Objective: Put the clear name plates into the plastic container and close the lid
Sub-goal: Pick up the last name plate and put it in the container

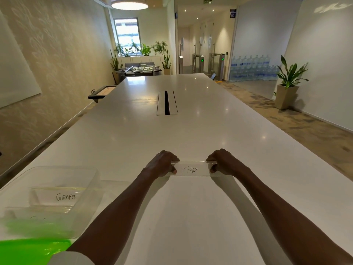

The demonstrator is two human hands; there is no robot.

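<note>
Long white table (191,131) with a central cable slot (167,102). Beyond its far end, a football table (140,69) and potted plants (141,49) beneath a window (127,34). At right, stacked water bottles (252,68) and a planter (286,85).

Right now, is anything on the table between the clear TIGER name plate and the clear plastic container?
Only the left forearm crosses above that stretch in the head view; between the clear TIGER name plate and the clear plastic container, the white table lies bare.
</note>
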